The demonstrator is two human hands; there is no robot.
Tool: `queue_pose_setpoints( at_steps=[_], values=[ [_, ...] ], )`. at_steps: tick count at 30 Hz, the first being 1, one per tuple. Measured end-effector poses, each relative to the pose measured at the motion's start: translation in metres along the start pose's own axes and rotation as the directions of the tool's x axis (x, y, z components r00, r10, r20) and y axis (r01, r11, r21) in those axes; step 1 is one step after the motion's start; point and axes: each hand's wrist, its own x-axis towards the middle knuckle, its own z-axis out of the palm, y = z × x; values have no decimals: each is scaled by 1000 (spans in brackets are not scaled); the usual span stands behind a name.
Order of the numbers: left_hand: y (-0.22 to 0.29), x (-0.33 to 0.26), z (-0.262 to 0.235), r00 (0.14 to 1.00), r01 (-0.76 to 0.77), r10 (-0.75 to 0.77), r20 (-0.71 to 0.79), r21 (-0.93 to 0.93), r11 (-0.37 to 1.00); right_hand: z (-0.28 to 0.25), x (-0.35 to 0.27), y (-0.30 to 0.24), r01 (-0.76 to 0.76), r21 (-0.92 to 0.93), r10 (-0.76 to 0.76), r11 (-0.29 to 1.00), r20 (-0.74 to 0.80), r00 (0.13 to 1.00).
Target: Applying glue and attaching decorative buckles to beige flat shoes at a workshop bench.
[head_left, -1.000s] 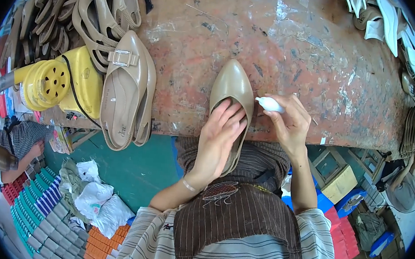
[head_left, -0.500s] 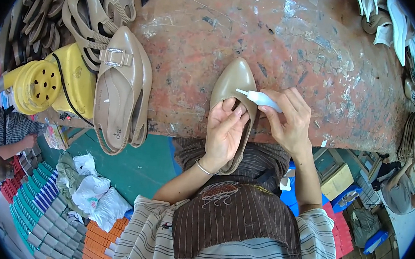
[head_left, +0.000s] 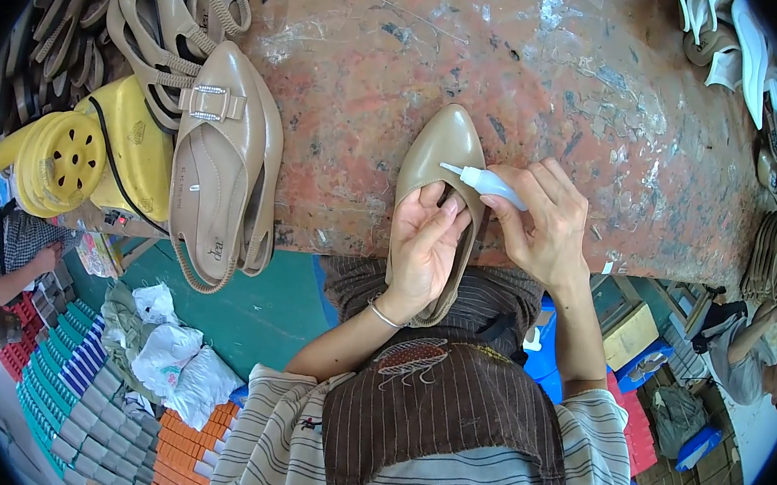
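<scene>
A beige pointed shoe (head_left: 447,140) lies in front of me with its toe pointing away, its heel end over the table's near edge. My left hand (head_left: 424,250) is closed on it from inside, fingers tucked under the upper and thumb bent over them. In my right hand (head_left: 543,221) is a small white glue bottle (head_left: 497,186), pinched between thumb and fingers. Its thin nozzle points left, at the shoe's upper just ahead of the opening. Whether the tip touches the surface, I cannot tell.
Beige slingback shoes (head_left: 222,136) with a buckle ornament sit on the worn table (head_left: 351,147) at left. Beside them stands a yellow blower-like machine (head_left: 133,151) with a black cord. White shoe pieces (head_left: 747,52) lie far right. Two other people are at the sides.
The glue bottle's tip has shifted very slightly left and up along the shoe's upper. Both hands keep their grips; the whole view has tilted a little.
</scene>
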Motion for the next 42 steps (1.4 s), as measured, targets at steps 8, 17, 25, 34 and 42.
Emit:
queue_pose_setpoints(
  at_steps=[8,17,25,34,42],
  values=[
    [-1,1,-1,999,-25,26,45,-11,1000,-4,7,-7,-4,-68,8,998,50,999],
    [0,-2,0,1000,-21,21,11,-7,1000,-12,7,-10,-28,-69,34,997,83,996],
    [3,1,9,996,7,-6,-87,15,1000,-17,2,1,-92,62,88,994,63,994],
    [0,-1,2,995,-16,14,-99,-17,1000,21,28,50,-61,314,157,948,-289,944],
    [1,-8,-2,990,-16,15,-139,-4,1000,11,58,66,-97,233,170,968,-319,932]
  ],
)
